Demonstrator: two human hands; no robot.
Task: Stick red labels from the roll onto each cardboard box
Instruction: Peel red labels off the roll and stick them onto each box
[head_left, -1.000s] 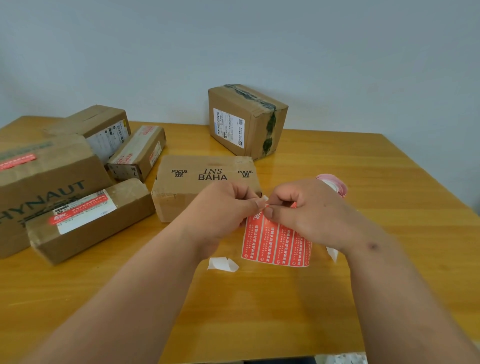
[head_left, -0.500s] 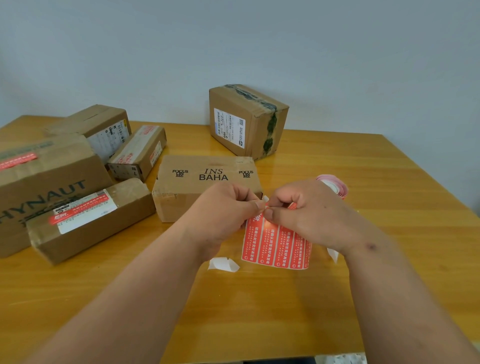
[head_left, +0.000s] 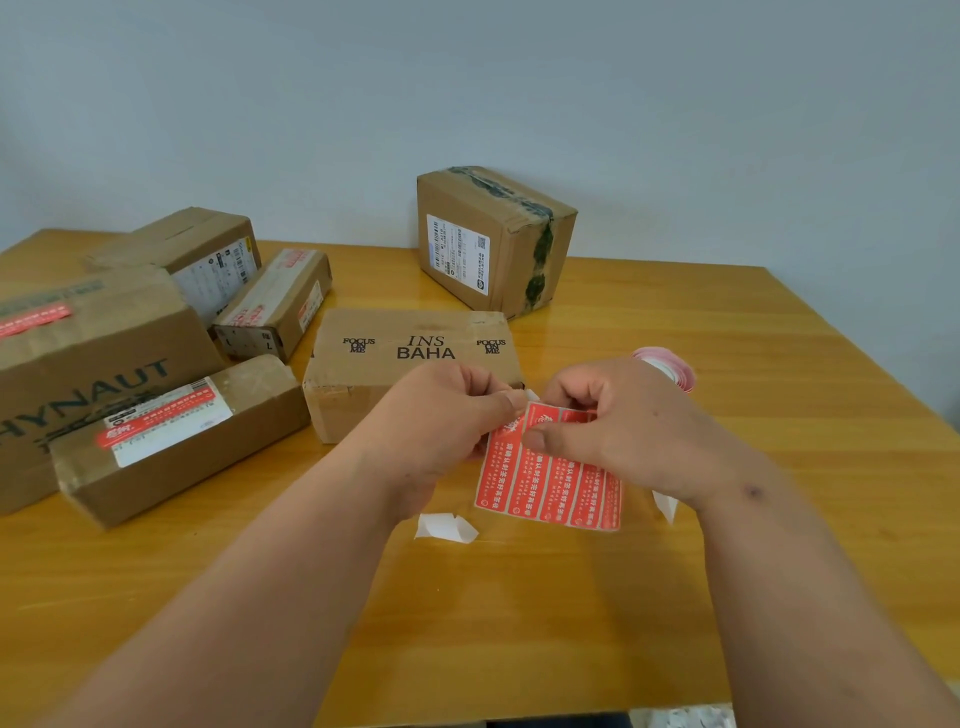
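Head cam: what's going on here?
A person is peeling a label off a strip of red labels held over the wooden table: the left hand pinches its top corner, the right hand grips the strip. Three brown cardboard boxes at left show red labels; the "INS BAHA" cardboard box and the taped cardboard box show none.

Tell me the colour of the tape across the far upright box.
Dark green tape, worn and patchy; head view.
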